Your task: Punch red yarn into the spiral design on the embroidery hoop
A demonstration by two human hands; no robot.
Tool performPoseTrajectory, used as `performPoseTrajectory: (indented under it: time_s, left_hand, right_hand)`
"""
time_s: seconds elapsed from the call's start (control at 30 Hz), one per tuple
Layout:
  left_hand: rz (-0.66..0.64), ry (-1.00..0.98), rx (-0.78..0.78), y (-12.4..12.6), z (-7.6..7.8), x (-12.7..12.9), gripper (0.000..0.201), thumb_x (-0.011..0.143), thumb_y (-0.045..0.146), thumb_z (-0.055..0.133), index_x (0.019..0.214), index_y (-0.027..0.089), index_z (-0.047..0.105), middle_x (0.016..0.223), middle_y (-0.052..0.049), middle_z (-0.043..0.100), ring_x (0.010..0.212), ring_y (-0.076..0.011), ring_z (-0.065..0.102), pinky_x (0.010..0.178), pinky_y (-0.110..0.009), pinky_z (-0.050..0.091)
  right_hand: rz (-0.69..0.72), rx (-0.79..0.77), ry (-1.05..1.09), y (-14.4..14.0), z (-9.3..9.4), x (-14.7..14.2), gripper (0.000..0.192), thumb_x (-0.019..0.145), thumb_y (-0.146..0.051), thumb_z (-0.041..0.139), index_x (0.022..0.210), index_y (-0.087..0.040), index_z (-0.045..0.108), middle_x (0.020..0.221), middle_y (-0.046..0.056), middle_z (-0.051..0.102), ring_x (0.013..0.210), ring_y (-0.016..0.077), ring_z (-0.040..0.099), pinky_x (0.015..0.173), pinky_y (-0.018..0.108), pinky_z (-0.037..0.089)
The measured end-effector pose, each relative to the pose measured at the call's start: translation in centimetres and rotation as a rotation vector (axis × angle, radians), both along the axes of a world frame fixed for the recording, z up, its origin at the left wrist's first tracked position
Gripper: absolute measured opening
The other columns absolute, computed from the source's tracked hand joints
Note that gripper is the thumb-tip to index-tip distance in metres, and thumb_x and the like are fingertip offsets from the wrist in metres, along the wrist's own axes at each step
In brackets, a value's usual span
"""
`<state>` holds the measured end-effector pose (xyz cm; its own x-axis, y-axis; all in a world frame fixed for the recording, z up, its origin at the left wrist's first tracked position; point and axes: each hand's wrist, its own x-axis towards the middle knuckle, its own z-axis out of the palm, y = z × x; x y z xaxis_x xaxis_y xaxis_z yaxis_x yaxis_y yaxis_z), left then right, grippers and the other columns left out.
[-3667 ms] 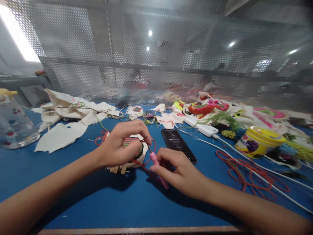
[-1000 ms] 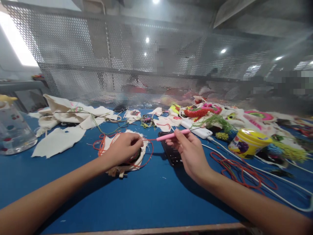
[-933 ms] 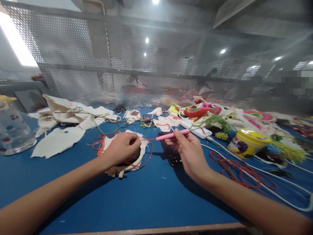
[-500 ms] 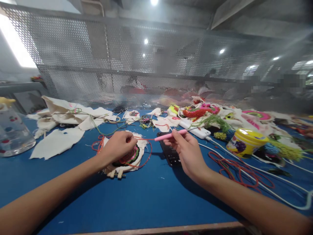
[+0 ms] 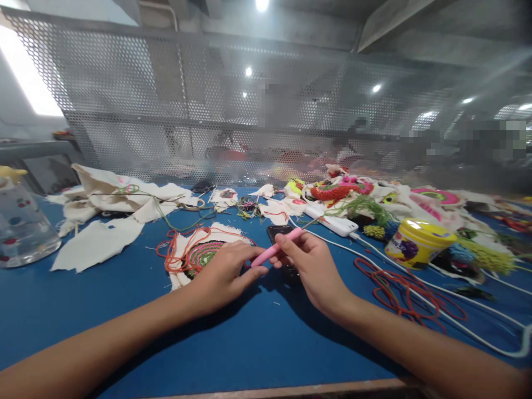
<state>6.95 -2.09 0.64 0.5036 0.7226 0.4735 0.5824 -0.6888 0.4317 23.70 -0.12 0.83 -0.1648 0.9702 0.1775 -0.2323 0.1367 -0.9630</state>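
Note:
In my right hand (image 5: pixel 313 266) is a pink-handled punch needle (image 5: pixel 282 244), pinched between thumb and fingers, its metal needle pointing up to the right. My left hand (image 5: pixel 233 271) has its thumb and index finger closed about the handle's lower left end; yarn between the fingertips is hard to make out. Left of it lies a round punched piece (image 5: pixel 203 255) in pink, green and black on white cloth, partly covered by my left hand. Loose red yarn (image 5: pixel 171 255) is heaped on its left side. A black phone (image 5: pixel 276 231) lies under my hands, mostly hidden.
A yellow tub (image 5: pixel 419 244), a white power bank (image 5: pixel 334 221) with its white cable, and a red yarn tangle (image 5: pixel 407 293) are on the right. Cloth scraps (image 5: pixel 100 241) and a clear bottle (image 5: pixel 25 227) stand left. Coloured pieces pile up before a perforated metal screen (image 5: pixel 208 111).
My left hand has moved right and down from above the round piece to the handle's end, uncovering more of the piece. The punch needle has tilted more steeply and shifted slightly left.

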Motion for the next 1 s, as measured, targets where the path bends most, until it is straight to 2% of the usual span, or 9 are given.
performPoseTrajectory:
  time_s: [0.2,0.27,0.43,0.5,0.57,0.7,0.83,0.93,1.0]
  left_hand:
    - [0.094,-0.101,-0.062,0.43,-0.52,-0.34,0.027,0.084,0.033,0.058,0.102,0.014,0.064,0.070,-0.001,0.065,0.059,-0.0133,0.055,0.057,-0.023,0.039]
    - [0.109,-0.130,-0.067,0.53,-0.52,-0.43,0.030,0.082,0.033,0.060,0.105,0.013,0.062,0.073,-0.002,0.065,0.060,-0.0129,0.056,0.058,-0.023,0.040]
    - [0.028,-0.092,-0.047,0.12,-0.11,-0.22,0.021,0.084,0.029,0.059,0.100,0.018,0.064,0.083,-0.001,0.067,0.069,-0.0126,0.057,0.062,-0.022,0.039]
    - [-0.010,-0.070,-0.027,-0.09,-0.09,-0.02,0.014,0.087,0.026,0.055,0.093,0.018,0.066,0.078,0.000,0.067,0.068,-0.0117,0.056,0.063,-0.021,0.038]
    - [-0.002,-0.052,0.014,-0.18,-0.21,0.13,0.016,0.088,0.023,0.052,0.086,0.017,0.066,0.072,0.001,0.065,0.064,-0.0111,0.054,0.062,-0.021,0.037]
    - [0.101,-0.016,0.068,-0.08,-0.38,0.13,0.017,0.087,0.023,0.052,0.084,0.015,0.067,0.065,0.001,0.060,0.058,-0.0114,0.049,0.058,-0.023,0.034]
    - [0.127,-0.018,-0.008,0.04,-0.18,-0.07,0.019,0.086,0.025,0.052,0.080,0.014,0.065,0.062,0.001,0.058,0.056,-0.0113,0.048,0.055,-0.022,0.034]
    - [0.098,-0.054,-0.104,0.20,-0.20,-0.24,0.018,0.084,0.029,0.056,0.092,0.016,0.065,0.073,-0.001,0.063,0.061,-0.0124,0.052,0.056,-0.022,0.037]
    - [0.122,-0.105,-0.154,0.43,-0.41,-0.42,0.026,0.081,0.030,0.060,0.104,0.017,0.063,0.081,-0.002,0.066,0.065,-0.0139,0.056,0.058,-0.023,0.040]
  right_hand:
    - [-0.057,-0.018,0.020,0.33,-0.05,0.19,0.030,0.067,-0.040,0.073,0.067,-0.015,0.057,0.058,-0.001,0.062,0.047,0.0069,0.057,0.049,0.018,0.047]
    - [-0.053,-0.014,0.023,0.46,-0.09,0.23,0.030,0.067,-0.040,0.073,0.067,-0.014,0.057,0.058,-0.002,0.062,0.047,0.0064,0.057,0.048,0.017,0.047]
    - [0.104,0.006,-0.040,0.23,-0.23,0.06,0.030,0.069,-0.041,0.071,0.066,-0.015,0.056,0.057,-0.002,0.062,0.049,0.0073,0.058,0.049,0.018,0.047]
    - [0.177,0.007,-0.061,0.12,-0.28,-0.02,0.031,0.068,-0.042,0.072,0.067,-0.015,0.055,0.057,-0.002,0.062,0.051,0.0080,0.058,0.051,0.019,0.049]
    - [0.198,0.010,-0.065,0.17,-0.30,-0.03,0.032,0.068,-0.042,0.072,0.067,-0.016,0.054,0.058,-0.003,0.062,0.051,0.0077,0.058,0.052,0.020,0.049]
    - [0.117,0.025,-0.046,0.63,-0.12,0.16,0.028,0.070,-0.041,0.070,0.072,-0.016,0.056,0.061,-0.004,0.060,0.051,0.0067,0.058,0.051,0.018,0.049]
    - [0.054,0.030,-0.051,0.86,0.14,0.27,0.024,0.070,-0.036,0.070,0.073,-0.015,0.059,0.063,-0.003,0.059,0.051,0.0062,0.057,0.051,0.018,0.049]
    - [0.009,0.042,-0.026,0.80,0.24,0.31,0.024,0.070,-0.036,0.070,0.073,-0.016,0.057,0.063,-0.003,0.060,0.050,0.0067,0.058,0.050,0.018,0.049]
    - [-0.025,0.050,0.008,0.79,0.26,0.37,0.026,0.070,-0.038,0.070,0.072,-0.016,0.056,0.062,-0.003,0.060,0.049,0.0073,0.058,0.049,0.019,0.049]
